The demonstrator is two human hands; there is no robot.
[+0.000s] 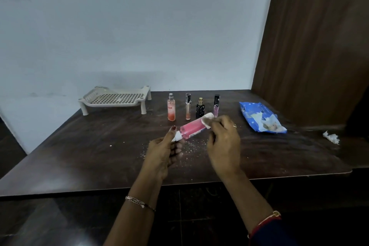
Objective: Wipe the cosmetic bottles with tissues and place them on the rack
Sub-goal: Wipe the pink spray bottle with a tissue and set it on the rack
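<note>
My left hand (163,150) grips the white cap end of a pink bottle (191,130), held tilted above the dark table (79,156). My right hand (223,142) presses a white tissue (207,122) against the bottle's far end. Behind them stand a peach spray bottle (171,108), a slim clear bottle (188,107), a black bottle with a gold cap (200,108) and a lilac gloss tube (216,106). A white perforated rack (115,99) sits empty at the back left.
A blue tissue pack (259,117) lies open at the right. A crumpled white tissue (331,137) rests near the table's right edge. White crumbs are scattered under my hands. A brown wooden panel (315,46) stands at the right; a pale wall is behind.
</note>
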